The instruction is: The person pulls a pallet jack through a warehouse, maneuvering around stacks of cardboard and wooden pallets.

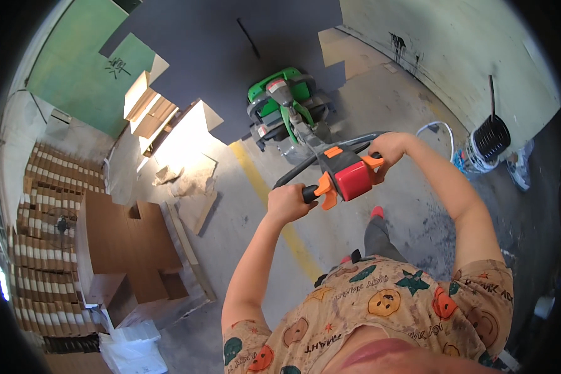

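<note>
My left hand (287, 202) is closed around the left grip of a pallet jack's handle (353, 179), which has a red and dark housing with orange levers. On its right grip my right hand (389, 149) is closed too. The handle slopes toward me from the green body of the electric pallet jack (283, 93), which stands ahead on the floor. Directly beyond the body is a large dark grey stack of panels (218, 56) with a stepped, notched outline. How the stack rests on the forks is hidden.
Brown notched panels (124, 237) are piled at the left, near rows of stacked brown pieces (50, 230) and plastic bags (131, 349). Pale boards (149, 112) stand left of the grey stack. A black basket (491, 138) sits by the right wall (480, 56). A yellow line (299, 246) crosses the floor.
</note>
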Motion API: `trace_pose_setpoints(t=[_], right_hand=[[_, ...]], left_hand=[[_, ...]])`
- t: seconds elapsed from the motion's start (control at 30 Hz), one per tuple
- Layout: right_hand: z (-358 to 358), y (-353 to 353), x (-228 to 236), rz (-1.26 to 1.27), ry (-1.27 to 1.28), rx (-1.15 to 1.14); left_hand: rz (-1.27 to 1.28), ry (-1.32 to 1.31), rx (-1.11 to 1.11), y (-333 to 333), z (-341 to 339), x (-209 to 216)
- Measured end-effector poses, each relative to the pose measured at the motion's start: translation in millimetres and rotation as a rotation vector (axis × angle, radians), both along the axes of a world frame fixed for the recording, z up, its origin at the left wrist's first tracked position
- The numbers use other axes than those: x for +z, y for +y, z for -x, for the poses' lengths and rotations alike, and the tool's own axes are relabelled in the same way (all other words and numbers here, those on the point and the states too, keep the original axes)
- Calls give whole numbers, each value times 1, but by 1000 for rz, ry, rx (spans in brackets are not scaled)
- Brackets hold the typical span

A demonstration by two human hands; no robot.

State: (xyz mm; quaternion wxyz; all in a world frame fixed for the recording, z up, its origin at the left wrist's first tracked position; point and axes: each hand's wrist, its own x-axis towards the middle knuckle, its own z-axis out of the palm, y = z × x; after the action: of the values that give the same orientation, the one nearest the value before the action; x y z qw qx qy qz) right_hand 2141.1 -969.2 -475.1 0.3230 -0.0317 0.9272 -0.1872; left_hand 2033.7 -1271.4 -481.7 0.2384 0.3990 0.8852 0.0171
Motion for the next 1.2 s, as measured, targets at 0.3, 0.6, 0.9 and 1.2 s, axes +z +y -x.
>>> trace_pose_setpoints(t=[0.3,0.6,0.9,1.2], right_hand=[[-30,-19,-13,-22,-41,12],[-29,-63,-17,-8,80,-19],[-95,-42,-64,-36,104,-49],[-123,34,-74,-55,66,-68]], left_hand=[[-97,-17,-13,-21,-35,-26],[-179,11,-24,-67,-22,-21],[-218,62,-41,-46,-85,-82],[-307,111,-96,19,-124,-80]])
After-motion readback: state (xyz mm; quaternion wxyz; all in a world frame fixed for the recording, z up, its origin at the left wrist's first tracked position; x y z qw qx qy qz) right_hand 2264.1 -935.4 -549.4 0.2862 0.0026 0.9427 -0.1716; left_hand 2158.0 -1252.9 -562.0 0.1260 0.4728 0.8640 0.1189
